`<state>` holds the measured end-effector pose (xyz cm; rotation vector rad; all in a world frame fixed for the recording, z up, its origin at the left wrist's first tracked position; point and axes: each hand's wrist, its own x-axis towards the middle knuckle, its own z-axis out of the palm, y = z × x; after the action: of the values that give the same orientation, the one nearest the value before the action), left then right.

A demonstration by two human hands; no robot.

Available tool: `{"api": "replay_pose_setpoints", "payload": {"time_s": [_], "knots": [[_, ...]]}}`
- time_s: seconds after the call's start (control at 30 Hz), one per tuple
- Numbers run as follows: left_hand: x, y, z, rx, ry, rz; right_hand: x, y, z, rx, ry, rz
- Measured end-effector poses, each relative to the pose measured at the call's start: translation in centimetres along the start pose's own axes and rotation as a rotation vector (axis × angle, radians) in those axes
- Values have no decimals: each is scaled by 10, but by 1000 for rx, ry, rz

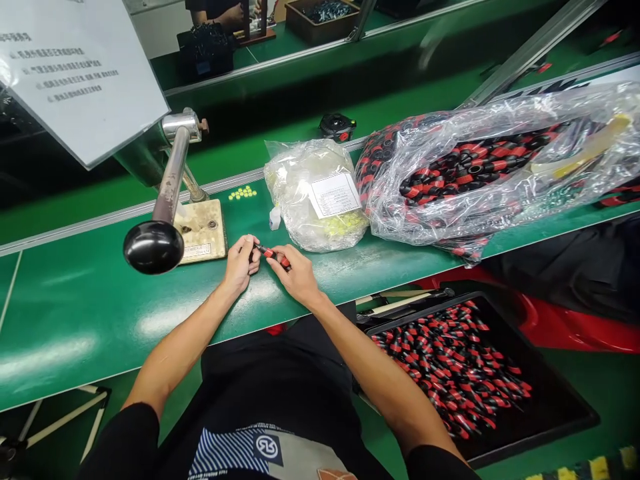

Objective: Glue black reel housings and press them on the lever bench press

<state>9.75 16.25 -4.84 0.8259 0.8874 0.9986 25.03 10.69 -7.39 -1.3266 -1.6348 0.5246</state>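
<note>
Over the green bench my right hand (296, 272) grips a small red and black part (269, 253) between thumb and fingers. My left hand (242, 263) is closed at the part's dark left end, its fingers curled; whether it holds a separate piece is too small to tell. Just behind my hands lie several small yellow pieces (243, 193). A clear bag (295, 180) with a white label and yellow pieces inside rests to the right of them. Beside it, a large open plastic bag (390, 200) is full of red and black parts.
A lever press (200, 230) with a black ball knob (153, 247) stands left of my hands. A black tray (560, 407) of red and black parts sits low at the right. Behind are a tape-like black object (337, 126) and another person's hand (233, 17).
</note>
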Motion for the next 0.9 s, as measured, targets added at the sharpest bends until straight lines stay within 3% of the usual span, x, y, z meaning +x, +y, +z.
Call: {"api": "replay_pose_setpoints", "payload": {"time_s": [0.4,0.63,0.9], "knots": [[1,-2,-1,184,56,160,5,-16,-4,180,-35,228],[0,-8,-1,260,21,191,9,-21,6,916,-68,664],[0,-7,-1,226,41,179,10,-27,15,1155,96,760]]}}
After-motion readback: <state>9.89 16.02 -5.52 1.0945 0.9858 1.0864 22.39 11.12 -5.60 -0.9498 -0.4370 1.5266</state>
